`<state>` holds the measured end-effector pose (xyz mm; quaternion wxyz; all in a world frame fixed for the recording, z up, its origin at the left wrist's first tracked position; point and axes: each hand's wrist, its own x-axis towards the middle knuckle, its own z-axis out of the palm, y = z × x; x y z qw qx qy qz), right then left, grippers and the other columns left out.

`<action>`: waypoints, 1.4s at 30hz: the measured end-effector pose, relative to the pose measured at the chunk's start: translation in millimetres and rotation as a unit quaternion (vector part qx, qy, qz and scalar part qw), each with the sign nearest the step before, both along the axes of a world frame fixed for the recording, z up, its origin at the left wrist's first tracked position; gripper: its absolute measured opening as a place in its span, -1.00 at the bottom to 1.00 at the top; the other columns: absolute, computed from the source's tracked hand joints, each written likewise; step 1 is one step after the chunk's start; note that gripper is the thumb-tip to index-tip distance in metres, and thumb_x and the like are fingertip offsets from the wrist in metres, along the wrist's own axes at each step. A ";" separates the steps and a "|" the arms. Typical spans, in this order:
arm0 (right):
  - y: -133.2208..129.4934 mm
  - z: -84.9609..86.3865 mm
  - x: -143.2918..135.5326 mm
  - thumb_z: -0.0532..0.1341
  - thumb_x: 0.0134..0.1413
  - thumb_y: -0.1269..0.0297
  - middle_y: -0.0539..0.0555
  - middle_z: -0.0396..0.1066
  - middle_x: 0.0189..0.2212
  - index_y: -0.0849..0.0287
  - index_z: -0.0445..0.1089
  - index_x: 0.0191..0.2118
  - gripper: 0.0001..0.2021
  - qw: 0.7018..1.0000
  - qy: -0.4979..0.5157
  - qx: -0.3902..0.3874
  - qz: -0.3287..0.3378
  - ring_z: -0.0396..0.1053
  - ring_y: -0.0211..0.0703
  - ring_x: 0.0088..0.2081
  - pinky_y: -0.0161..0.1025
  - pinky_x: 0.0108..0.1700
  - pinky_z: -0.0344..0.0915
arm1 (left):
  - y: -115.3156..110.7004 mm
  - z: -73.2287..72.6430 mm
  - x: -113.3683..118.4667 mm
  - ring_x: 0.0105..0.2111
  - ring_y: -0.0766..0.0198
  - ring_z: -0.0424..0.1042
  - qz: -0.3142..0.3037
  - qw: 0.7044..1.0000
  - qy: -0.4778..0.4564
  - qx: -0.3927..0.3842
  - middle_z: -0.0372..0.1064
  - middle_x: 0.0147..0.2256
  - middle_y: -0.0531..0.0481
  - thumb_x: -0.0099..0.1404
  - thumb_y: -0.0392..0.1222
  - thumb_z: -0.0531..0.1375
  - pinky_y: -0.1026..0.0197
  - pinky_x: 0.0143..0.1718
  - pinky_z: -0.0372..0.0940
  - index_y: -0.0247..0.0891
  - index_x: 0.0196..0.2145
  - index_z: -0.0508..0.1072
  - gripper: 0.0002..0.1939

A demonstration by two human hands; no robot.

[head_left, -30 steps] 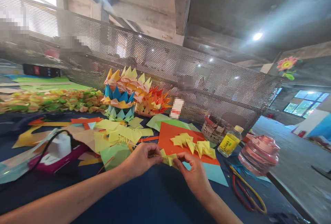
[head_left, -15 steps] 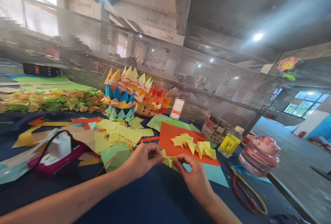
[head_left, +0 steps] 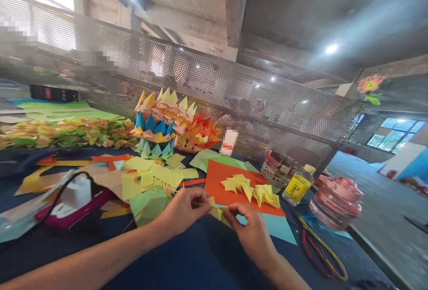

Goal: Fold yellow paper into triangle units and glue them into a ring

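A small folded piece of yellow paper (head_left: 217, 212) is stretched between my two hands, just above the dark blue table. My left hand (head_left: 187, 207) pinches its left end between thumb and fingers. Its right end is pinched by my right hand (head_left: 249, 225). Behind my right hand, several folded yellow paper pieces (head_left: 249, 189) lie in a row on an orange sheet (head_left: 217, 176). A light blue sheet (head_left: 279, 227) sticks out from under the orange one. Loose yellow paper pieces (head_left: 154, 171) are heaped beyond my left hand.
Paper crowns (head_left: 157, 125) with pointed tips stand at the back, before a perforated metal screen (head_left: 200, 76). To the right are a basket (head_left: 276, 169), a yellow-labelled bottle (head_left: 297, 185), a pink water jug (head_left: 336, 203) and scissors (head_left: 321, 254). A purple power strip (head_left: 63, 216) with a cable lies left.
Both hands stay in almost the same place, still pinching the yellow paper. Its folded middle looks slightly flatter, and my right hand has shifted down a little.
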<state>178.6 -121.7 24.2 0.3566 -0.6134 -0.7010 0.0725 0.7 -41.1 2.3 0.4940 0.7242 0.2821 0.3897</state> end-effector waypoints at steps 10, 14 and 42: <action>-3.0 1.5 -4.4 0.14 0.10 0.13 -0.01 0.35 -0.53 0.18 0.33 -0.49 -0.74 0.998 0.051 -0.038 0.017 0.29 -0.22 -0.43 -0.32 -0.38 0.21 | -4.3 2.8 0.1 -0.47 0.36 0.31 0.016 0.999 -0.026 -0.006 0.36 -0.43 0.04 0.04 -0.19 0.16 0.31 -0.42 0.23 -0.30 -0.51 0.32 -0.88; -1.1 0.1 -5.1 0.19 0.05 0.13 -0.03 0.32 -0.51 0.19 0.35 -0.41 -0.78 0.992 0.103 -0.066 0.019 0.25 -0.24 -0.42 -0.32 -0.35 0.21 | -5.6 1.9 0.8 -0.49 0.38 0.29 0.008 1.000 -0.027 0.006 0.30 -0.47 0.09 0.04 -0.22 0.15 0.32 -0.44 0.23 -0.28 -0.46 0.29 -0.90; -9.6 -5.8 -12.2 0.22 0.06 0.41 0.00 0.43 -0.48 0.13 0.42 -0.44 -0.91 0.995 -0.075 0.028 0.055 0.33 -0.17 -0.36 -0.27 -0.27 0.14 | -16.1 7.9 -1.1 -0.37 0.26 0.35 0.000 0.992 0.081 0.094 0.39 -0.43 0.04 0.08 -0.13 0.29 0.26 -0.31 0.18 -0.27 -0.45 0.47 -0.85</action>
